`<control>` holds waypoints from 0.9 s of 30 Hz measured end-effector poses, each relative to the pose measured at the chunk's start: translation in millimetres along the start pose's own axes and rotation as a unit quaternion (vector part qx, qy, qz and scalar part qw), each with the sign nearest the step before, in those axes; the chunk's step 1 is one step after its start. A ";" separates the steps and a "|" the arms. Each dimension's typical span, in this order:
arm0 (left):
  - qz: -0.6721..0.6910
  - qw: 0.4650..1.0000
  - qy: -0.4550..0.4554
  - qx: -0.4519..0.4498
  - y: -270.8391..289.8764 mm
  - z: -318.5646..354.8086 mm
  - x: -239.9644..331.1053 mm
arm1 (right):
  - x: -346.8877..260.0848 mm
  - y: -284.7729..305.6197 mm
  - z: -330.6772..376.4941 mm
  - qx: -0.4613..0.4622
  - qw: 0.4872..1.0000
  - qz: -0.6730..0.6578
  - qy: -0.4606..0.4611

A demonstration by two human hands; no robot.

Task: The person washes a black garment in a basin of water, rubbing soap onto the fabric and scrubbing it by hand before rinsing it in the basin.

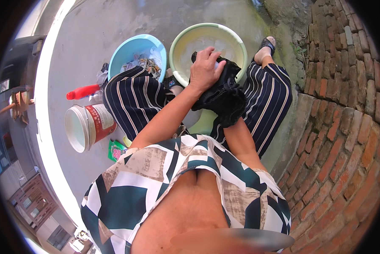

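Observation:
A black, crumpled cloth item [223, 99] with a ruffled or lace-like part hangs over the near rim of the pale green basin [244, 48]. My left hand [206, 70] rests on its upper part with fingers curled. Between thumb and fingers shows a small whitish thing [217, 65], too covered to name. My right forearm [242, 139] runs up under the black item, which hides my right hand and its fingers. Cloudy, whitish water [207, 42] lies in the basin.
Left of the green basin stands a blue basin [154, 41] with wet clothes in it. A red bottle [83, 92], a red-and-white bucket [78, 129] on its side and a green packet [116, 150] lie by my left leg. A brick wall [338, 139] rises at the right.

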State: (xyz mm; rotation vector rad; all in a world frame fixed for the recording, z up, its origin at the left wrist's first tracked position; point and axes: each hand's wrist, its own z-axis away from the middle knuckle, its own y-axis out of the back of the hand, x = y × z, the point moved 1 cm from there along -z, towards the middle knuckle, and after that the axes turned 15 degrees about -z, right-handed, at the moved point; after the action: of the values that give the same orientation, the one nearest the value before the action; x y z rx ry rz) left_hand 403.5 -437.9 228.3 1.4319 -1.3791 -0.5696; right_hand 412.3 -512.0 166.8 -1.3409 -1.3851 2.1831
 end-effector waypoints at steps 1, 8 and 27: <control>-0.016 0.999 0.041 0.023 -4.4 -7.0 -13.1 | 1.2 -1.0 0.1 -0.021 0.996 0.082 0.037; 0.236 0.938 0.252 -0.030 -22.8 20.0 -57.9 | -8.3 -1.0 -9.2 -0.116 0.758 0.563 0.307; 0.689 0.664 0.282 -0.066 113.9 -50.6 -42.5 | -72.3 -1.0 -25.6 -0.063 0.975 0.202 0.067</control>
State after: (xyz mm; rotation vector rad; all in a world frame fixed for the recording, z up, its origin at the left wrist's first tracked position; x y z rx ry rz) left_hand 387.5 -361.1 334.1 0.0744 -1.4046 0.7236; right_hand 472.5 -539.7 205.6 -1.9242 -1.3110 2.2139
